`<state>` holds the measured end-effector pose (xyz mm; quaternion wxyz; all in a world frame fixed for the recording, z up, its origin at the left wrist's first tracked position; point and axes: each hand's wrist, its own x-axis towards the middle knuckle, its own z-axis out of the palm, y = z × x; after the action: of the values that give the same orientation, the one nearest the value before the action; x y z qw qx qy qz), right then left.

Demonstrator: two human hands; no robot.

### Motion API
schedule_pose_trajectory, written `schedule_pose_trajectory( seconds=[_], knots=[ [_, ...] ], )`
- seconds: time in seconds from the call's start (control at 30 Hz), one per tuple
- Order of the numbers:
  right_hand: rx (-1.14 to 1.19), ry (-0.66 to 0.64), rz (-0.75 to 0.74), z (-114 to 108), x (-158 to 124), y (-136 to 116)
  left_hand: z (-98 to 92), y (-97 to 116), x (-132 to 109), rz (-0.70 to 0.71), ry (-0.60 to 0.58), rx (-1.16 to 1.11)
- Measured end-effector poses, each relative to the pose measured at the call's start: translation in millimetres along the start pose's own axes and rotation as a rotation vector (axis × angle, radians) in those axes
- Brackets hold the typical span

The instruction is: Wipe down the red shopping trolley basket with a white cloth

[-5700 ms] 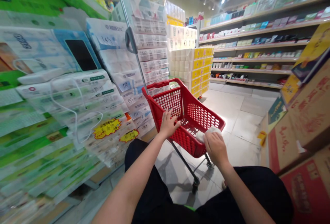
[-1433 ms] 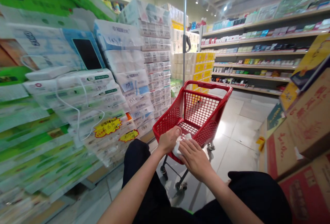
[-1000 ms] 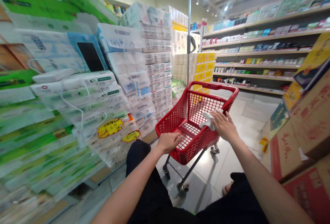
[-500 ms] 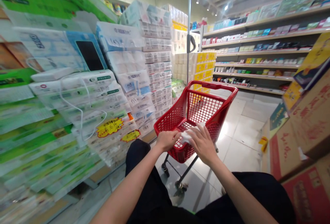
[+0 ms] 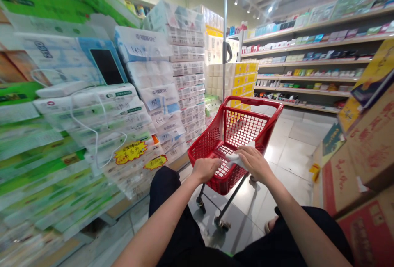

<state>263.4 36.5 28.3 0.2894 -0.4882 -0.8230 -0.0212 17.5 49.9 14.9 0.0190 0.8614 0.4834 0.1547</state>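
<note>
A red plastic shopping cart [image 5: 229, 185] with a grid basket stands tilted in view before my knees. My left hand [image 5: 205, 170] is closed at the basket's near left edge, its fingers curled over the rim. To its right, my right hand [image 5: 254, 163] holds a crumpled white tissue [image 5: 235, 158] over the near right part of the basket. The tissue sits under the fingers and pokes out on both sides of them. Through the holes of the basket I see the pale floor.
Packs of tissue paper [image 5: 147, 62] are stacked high on the left, with a phone [image 5: 106, 65] and a white cable [image 5: 97, 140] on them. Cardboard boxes [image 5: 363, 156] line the right side. Stocked shelves [image 5: 308, 62] fill the back, and a metal pole [image 5: 225, 21] rises behind the cart.
My right hand has moved right with the tissue, away from my left hand. My left hand and the cart's near end have shifted slightly right.
</note>
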Motion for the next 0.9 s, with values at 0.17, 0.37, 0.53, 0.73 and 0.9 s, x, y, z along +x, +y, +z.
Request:
schedule_pose_trajectory(
  seconds=[0.17, 0.37, 0.53, 0.73, 0.9],
  knots=[
    [-0.057, 0.002, -0.045, 0, -4, 3, 1.1, 5, 2, -0.023, -0.005, -0.006],
    [0.094, 0.035, 0.08, 1, -1, 4, 1.8, 2, 2, -0.047, 0.004, 0.024],
    [0.053, 0.024, 0.175, -3, 6, 0, -0.4, 5, 1, -0.056, -0.003, 0.044],
    [0.243, 0.017, 0.29, -10, 12, -3, -3.6, 7, 1, -0.065, -0.034, 0.049],
    [0.216, 0.019, 0.169, -14, 18, 6, -3.3, 7, 2, -0.087, -0.039, 0.063]
  ],
)
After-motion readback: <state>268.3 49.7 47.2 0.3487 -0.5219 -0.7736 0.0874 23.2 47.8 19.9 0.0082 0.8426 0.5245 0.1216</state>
